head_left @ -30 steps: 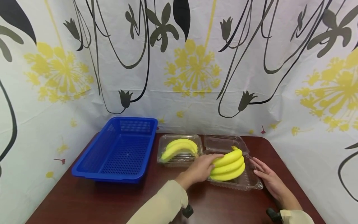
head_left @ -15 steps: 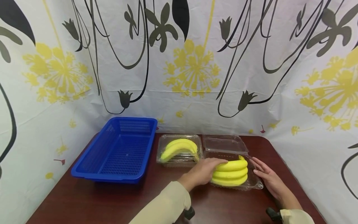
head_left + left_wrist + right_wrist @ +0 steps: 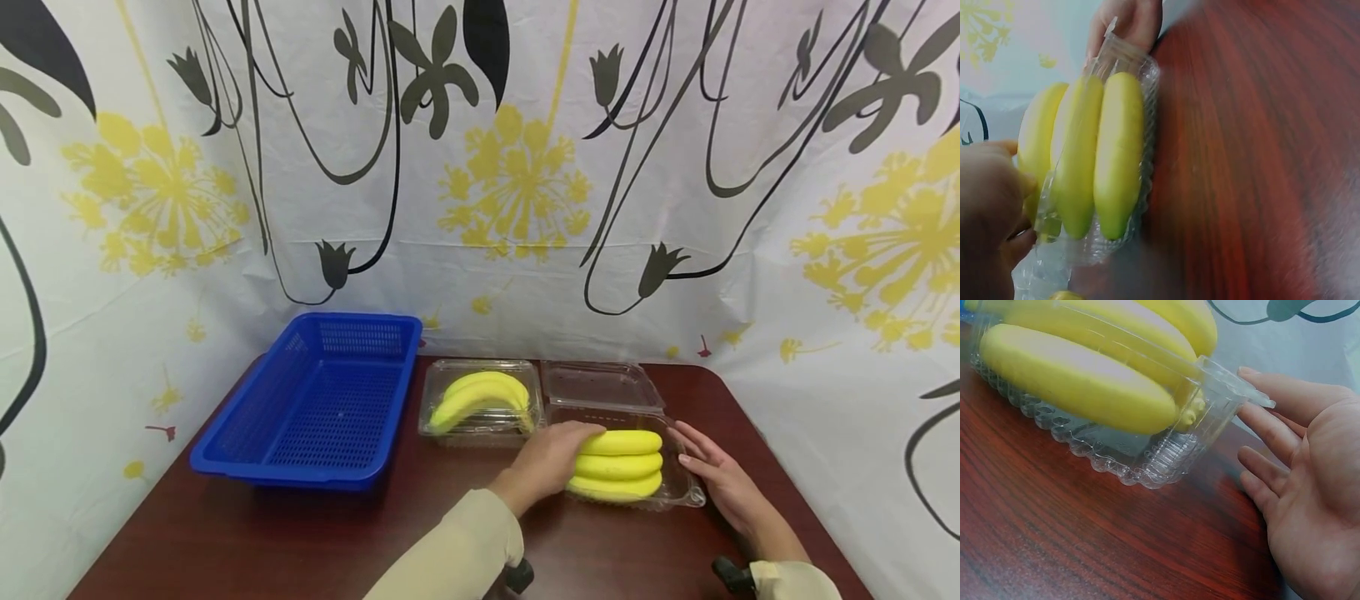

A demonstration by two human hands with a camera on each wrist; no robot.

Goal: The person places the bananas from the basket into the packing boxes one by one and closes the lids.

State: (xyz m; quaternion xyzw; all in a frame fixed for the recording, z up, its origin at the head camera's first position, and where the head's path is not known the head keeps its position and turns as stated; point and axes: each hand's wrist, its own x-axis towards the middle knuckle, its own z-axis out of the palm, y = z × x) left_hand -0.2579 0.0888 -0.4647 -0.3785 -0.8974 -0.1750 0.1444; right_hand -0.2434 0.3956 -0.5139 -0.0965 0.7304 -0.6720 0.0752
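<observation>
Bench (image 3: pixel 300 542): right edge just beyond the right hand (image 3: pixel 723 487); surface spreads nearside.
Bananas (image 3: pixel 618 467): in the open clamshell (image 3: pixel 679 482), long axis left-right.
Left hand (image 3: pixel 550 457): fingers gripping their left end.
Right fingers: extended, at the clamshell's rim.
Around: lidded clamshell (image 3: pixel 480 435), blue basket (image 3: pixel 337 408) leftward; patterned cloth (image 3: pixel 525 292) behind.

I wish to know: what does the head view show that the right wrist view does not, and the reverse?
Of these two, only the head view shows the left hand and the closed clear container. Only the right wrist view shows the knobby yellow stem. Both show the right hand at the edge of the open clear container, the bunch of bananas and the table.
</observation>
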